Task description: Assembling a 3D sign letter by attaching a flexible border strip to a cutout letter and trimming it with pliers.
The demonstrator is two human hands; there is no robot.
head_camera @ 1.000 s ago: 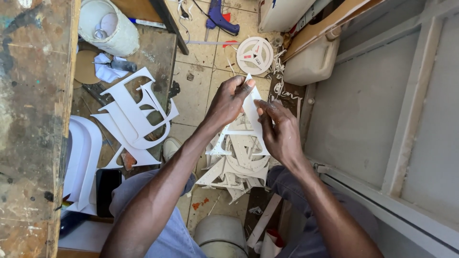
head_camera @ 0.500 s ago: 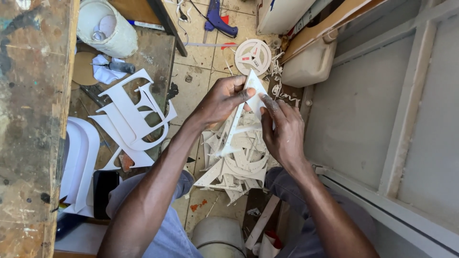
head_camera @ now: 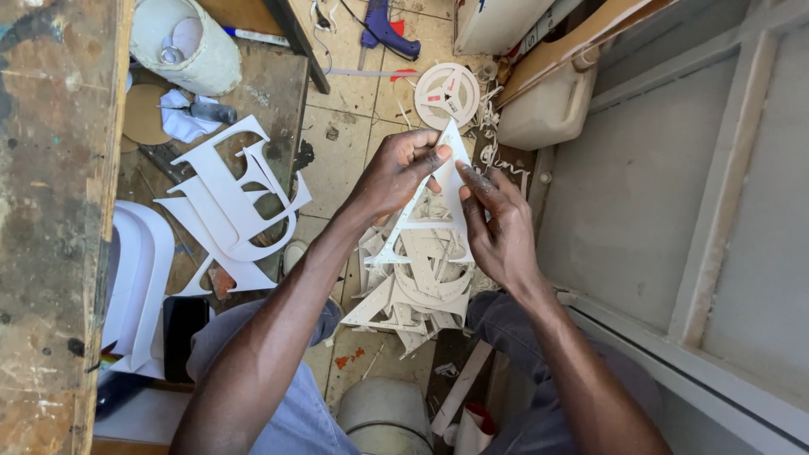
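Observation:
Both my hands hold a white cut-out letter (head_camera: 438, 198) shaped like a tall triangle with a crossbar, its tip pointing away from me. My left hand (head_camera: 394, 173) pinches the upper left edge near the tip. My right hand (head_camera: 497, 227) grips the right leg, fingers pressed along it. Below the held letter lies a heap of white cut-out scraps (head_camera: 417, 291) on the tiled floor, between my knees.
Large white cut-out letters (head_camera: 232, 202) lie stacked on a low wooden board at left. A worn wooden bench (head_camera: 50, 211) runs down the left edge. A white bucket (head_camera: 181, 42), a blue glue gun (head_camera: 383, 29), a tape reel (head_camera: 447, 93) and a plastic jerrycan (head_camera: 543, 109) lie beyond.
The held letter has been turned from edge-on toward flat, so its triangular face now shows. My hands stayed close together above the scrap heap.

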